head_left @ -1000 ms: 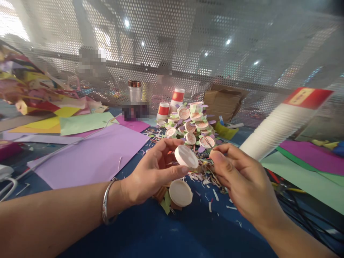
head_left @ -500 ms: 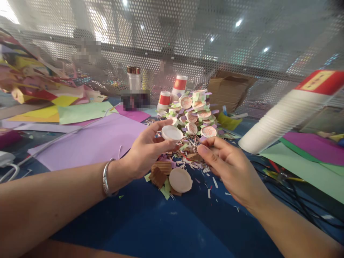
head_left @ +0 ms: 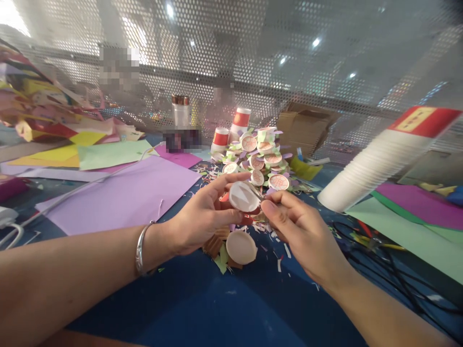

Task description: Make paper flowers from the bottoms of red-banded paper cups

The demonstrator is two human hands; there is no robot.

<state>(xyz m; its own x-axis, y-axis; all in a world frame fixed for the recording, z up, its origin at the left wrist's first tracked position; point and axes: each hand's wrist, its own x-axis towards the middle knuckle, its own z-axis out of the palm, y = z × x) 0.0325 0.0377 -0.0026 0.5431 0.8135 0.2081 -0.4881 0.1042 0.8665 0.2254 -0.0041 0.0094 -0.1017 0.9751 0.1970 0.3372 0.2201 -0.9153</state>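
Observation:
My left hand (head_left: 206,212), with a silver bangle at the wrist, pinches a round white paper cup bottom (head_left: 243,198) by its edges. Red shows beside and below the disc. My right hand (head_left: 300,221) is closed on a thin, pointed metal tool (head_left: 256,191), whose tip lies over the disc's right part; its exact kind is unclear. Just below the hands, another pale cup bottom (head_left: 241,247) rests on cardboard and green paper scraps. Beyond them rises a pile of cup bottoms (head_left: 279,182) with red printing and green and purple paper tabs.
A long stack of paper cups (head_left: 376,159) leans at the right, near black cables (head_left: 390,270). Purple paper (head_left: 119,197) lies at the left, crossed by a white cable. Behind the pile stand upright cups (head_left: 220,140), a jar (head_left: 181,111) and a cardboard box (head_left: 306,127).
The held cup bottom has moved right and down and tilted so its inner face shows more. My right hand has shifted slightly down, and the tool now overlaps the disc.

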